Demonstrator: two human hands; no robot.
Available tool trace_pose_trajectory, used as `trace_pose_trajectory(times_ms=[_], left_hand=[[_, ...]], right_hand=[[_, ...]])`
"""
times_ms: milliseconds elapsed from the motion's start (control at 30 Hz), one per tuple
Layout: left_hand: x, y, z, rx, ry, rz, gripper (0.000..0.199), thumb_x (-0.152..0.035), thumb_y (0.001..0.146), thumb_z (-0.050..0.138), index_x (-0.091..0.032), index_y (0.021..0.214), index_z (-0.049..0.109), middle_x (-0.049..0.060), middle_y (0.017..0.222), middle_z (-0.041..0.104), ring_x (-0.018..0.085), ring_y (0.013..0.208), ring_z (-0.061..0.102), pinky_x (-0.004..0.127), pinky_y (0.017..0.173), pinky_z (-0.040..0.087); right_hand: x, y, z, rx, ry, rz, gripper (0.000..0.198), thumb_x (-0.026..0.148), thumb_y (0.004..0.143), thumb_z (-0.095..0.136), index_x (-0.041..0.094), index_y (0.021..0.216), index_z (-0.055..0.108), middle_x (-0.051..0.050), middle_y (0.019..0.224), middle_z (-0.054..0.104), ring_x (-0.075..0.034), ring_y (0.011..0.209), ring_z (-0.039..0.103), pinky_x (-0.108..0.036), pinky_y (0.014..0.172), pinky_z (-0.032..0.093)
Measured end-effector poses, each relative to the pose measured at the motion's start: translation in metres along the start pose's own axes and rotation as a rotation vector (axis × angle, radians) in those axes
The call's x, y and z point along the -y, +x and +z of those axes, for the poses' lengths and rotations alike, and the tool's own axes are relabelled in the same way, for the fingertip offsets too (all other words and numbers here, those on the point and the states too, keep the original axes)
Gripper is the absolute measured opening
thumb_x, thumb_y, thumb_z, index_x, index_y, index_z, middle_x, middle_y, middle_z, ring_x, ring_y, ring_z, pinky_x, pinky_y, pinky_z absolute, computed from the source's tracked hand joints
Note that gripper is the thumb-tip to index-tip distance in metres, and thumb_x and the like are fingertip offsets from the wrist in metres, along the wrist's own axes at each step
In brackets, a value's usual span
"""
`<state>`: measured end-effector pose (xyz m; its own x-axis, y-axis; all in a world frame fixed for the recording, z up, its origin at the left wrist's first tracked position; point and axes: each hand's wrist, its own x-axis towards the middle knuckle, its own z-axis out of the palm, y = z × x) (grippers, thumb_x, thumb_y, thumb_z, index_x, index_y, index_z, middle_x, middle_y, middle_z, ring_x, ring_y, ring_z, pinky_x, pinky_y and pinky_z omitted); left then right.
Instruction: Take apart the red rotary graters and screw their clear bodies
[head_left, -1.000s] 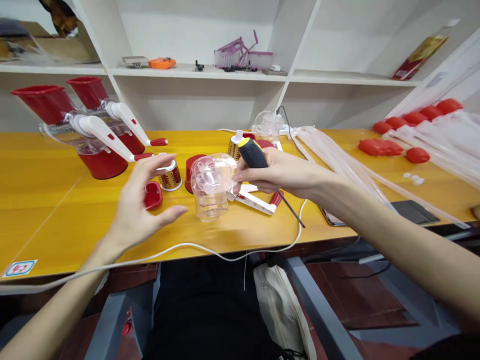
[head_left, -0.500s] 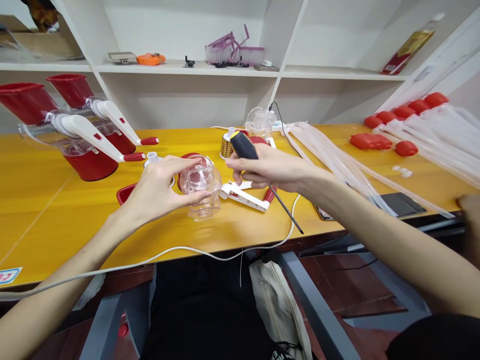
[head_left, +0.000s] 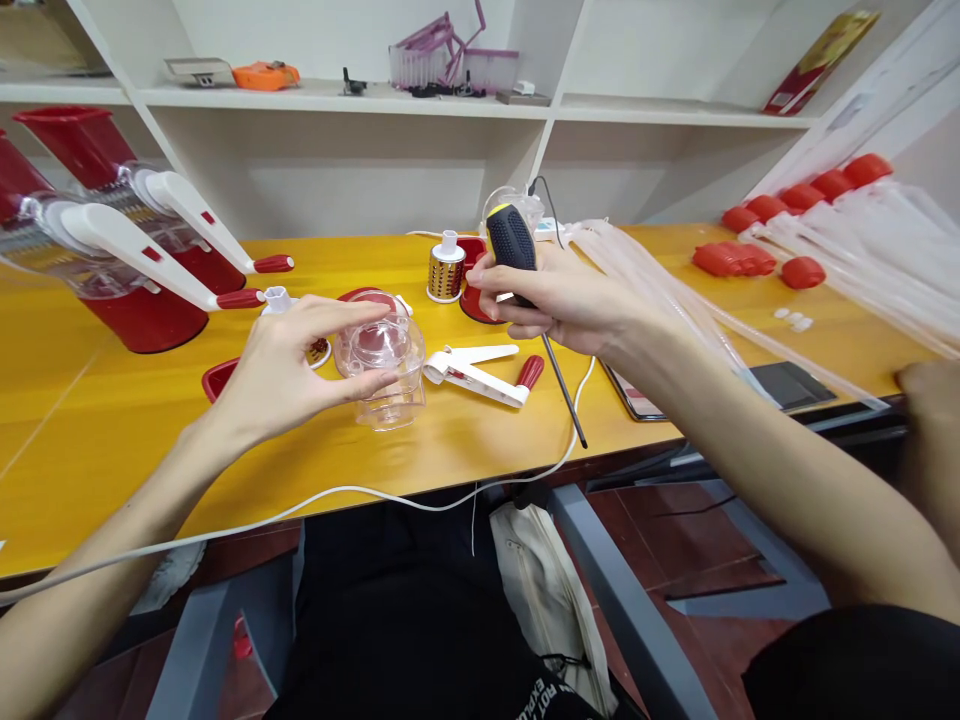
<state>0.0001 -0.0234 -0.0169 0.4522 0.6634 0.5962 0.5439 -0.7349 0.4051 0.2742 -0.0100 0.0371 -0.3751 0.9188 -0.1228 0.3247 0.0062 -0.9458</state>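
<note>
My left hand (head_left: 289, 365) has its thumb and forefinger curved around a clear plastic grater housing (head_left: 390, 365) on the table, gripping its sides. A red part lies just behind the housing. In my right hand (head_left: 559, 295) is a screwdriver (head_left: 512, 240) with a black and yellow handle; its long dark shaft slants down to the right, the tip clear of the other parts. Between the hands lies a white crank handle (head_left: 480, 380) with a red knob. Behind it stands a grater drum (head_left: 446, 270) beside a red base part (head_left: 480, 300).
Two assembled red-and-white rotary graters (head_left: 142, 230) stand at the left. A white cable (head_left: 345, 490) runs along the table's front edge. Clear plastic strips (head_left: 660, 290), a phone (head_left: 630, 395) and red caps (head_left: 735, 258) lie to the right. Another person's hand (head_left: 930, 400) shows at the right edge.
The view has shifted, so most things sit lower left or higher. My right hand with the screwdriver has moved right, uncovering the drum and the crank handle. My left hand stays at the housing.
</note>
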Motion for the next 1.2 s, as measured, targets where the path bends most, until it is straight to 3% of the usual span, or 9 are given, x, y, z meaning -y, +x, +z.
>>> trace_pose_trajectory(times_ms=[167, 300, 433, 567, 733, 867, 1033, 1200], left_hand=[[-0.003, -0.003, 0.003, -0.014, -0.056, -0.012, 0.047, -0.053, 0.085, 0.081, -0.032, 0.126, 0.075, 0.002, 0.127, 0.076, 0.029, 0.118, 0.071, 0.045, 0.104, 0.053], [-0.004, -0.006, 0.006, -0.037, -0.027, -0.059, 0.055, -0.056, 0.084, 0.082, -0.032, 0.132, 0.071, 0.002, 0.126, 0.076, 0.027, 0.107, 0.071, 0.041, 0.094, 0.055], [-0.004, -0.008, 0.008, -0.048, 0.010, -0.072, 0.061, -0.060, 0.082, 0.082, -0.028, 0.132, 0.070, 0.004, 0.128, 0.075, 0.028, 0.109, 0.071, 0.040, 0.093, 0.056], [-0.002, -0.010, 0.013, -0.115, -0.004, -0.034, 0.067, -0.063, 0.078, 0.084, -0.029, 0.132, 0.067, 0.005, 0.130, 0.074, 0.030, 0.115, 0.072, 0.041, 0.098, 0.058], [0.000, -0.015, 0.022, -0.215, -0.094, 0.009, 0.074, -0.063, 0.073, 0.088, -0.031, 0.134, 0.062, 0.005, 0.132, 0.073, 0.028, 0.117, 0.074, 0.039, 0.097, 0.063], [0.002, -0.018, 0.026, -0.254, -0.142, 0.031, 0.072, -0.057, 0.074, 0.091, -0.028, 0.133, 0.062, 0.006, 0.132, 0.072, 0.025, 0.116, 0.074, 0.038, 0.101, 0.063], [0.009, -0.020, 0.026, -0.236, -0.198, 0.003, 0.074, -0.054, 0.071, 0.093, -0.027, 0.132, 0.062, 0.007, 0.130, 0.073, 0.026, 0.118, 0.073, 0.040, 0.105, 0.061], [0.011, -0.019, 0.027, -0.187, -0.219, 0.009, 0.067, -0.057, 0.079, 0.087, -0.027, 0.132, 0.061, 0.006, 0.133, 0.071, 0.024, 0.120, 0.072, 0.038, 0.106, 0.059]], right_hand=[[-0.001, 0.001, 0.000, -0.006, 0.018, -0.007, 0.038, 0.039, 0.086, 0.059, 0.010, 0.100, 0.039, 0.004, 0.066, 0.045, 0.008, 0.042, 0.020, -0.015, 0.043, 0.014], [-0.004, 0.002, -0.001, 0.001, 0.021, -0.004, 0.044, 0.042, 0.084, 0.063, 0.010, 0.104, 0.039, 0.004, 0.070, 0.048, 0.010, 0.045, 0.020, -0.013, 0.046, 0.015], [-0.007, 0.002, 0.002, -0.010, -0.045, -0.033, 0.051, 0.050, 0.081, 0.065, 0.010, 0.104, 0.043, 0.002, 0.073, 0.050, 0.008, 0.046, 0.024, -0.015, 0.045, 0.018], [-0.005, 0.002, 0.015, -0.023, -0.270, -0.215, 0.061, 0.061, 0.084, 0.061, 0.007, 0.111, 0.056, -0.001, 0.084, 0.056, 0.011, 0.061, 0.032, -0.009, 0.056, 0.026], [0.004, 0.008, 0.034, 0.048, -0.594, -0.512, 0.061, 0.058, 0.082, 0.065, 0.007, 0.116, 0.065, -0.005, 0.105, 0.057, 0.010, 0.087, 0.037, -0.004, 0.077, 0.026], [0.008, 0.016, 0.038, 0.146, -0.734, -0.540, 0.058, 0.055, 0.084, 0.065, 0.013, 0.123, 0.067, -0.005, 0.117, 0.053, 0.009, 0.092, 0.037, -0.006, 0.085, 0.027], [0.005, 0.025, 0.036, 0.287, -0.689, -0.613, 0.052, 0.054, 0.087, 0.060, 0.015, 0.119, 0.071, -0.003, 0.113, 0.056, 0.013, 0.087, 0.038, -0.005, 0.082, 0.025], [-0.001, 0.029, 0.037, 0.245, -0.722, -0.619, 0.047, 0.052, 0.089, 0.058, 0.025, 0.126, 0.069, -0.001, 0.115, 0.055, 0.013, 0.091, 0.039, -0.004, 0.085, 0.025]])
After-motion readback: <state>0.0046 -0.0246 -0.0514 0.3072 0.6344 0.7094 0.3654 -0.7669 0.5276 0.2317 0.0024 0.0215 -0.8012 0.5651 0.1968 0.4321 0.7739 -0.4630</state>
